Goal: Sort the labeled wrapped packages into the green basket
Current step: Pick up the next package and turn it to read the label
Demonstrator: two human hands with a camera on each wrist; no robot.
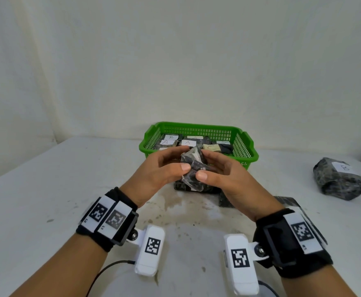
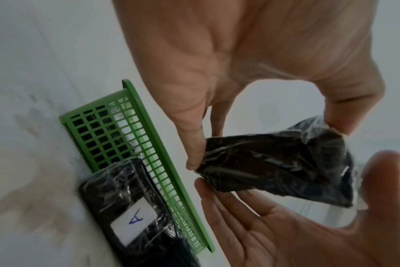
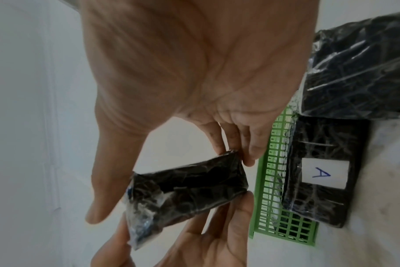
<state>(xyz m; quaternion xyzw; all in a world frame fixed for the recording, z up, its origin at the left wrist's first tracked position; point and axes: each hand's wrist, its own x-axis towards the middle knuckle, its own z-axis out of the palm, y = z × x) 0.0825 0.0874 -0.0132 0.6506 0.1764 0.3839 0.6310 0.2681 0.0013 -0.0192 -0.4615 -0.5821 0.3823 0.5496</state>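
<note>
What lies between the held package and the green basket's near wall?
Below the held package, a wrapped package labeled A lies on the table against the green basket; the right wrist view shows it.

Label of the wrapped package held mid-frame between both hands turned away, unreadable. Dark package below it on the counter largely covered. Rearmost basket labels too faint to read. Wrapped bundle cut off at right wrist view's upper right edge.

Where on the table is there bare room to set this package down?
Bare table lies left of the basket, and between the basket and the B package. It is crowded just before the basket, where the A package lies under both hands.
</note>
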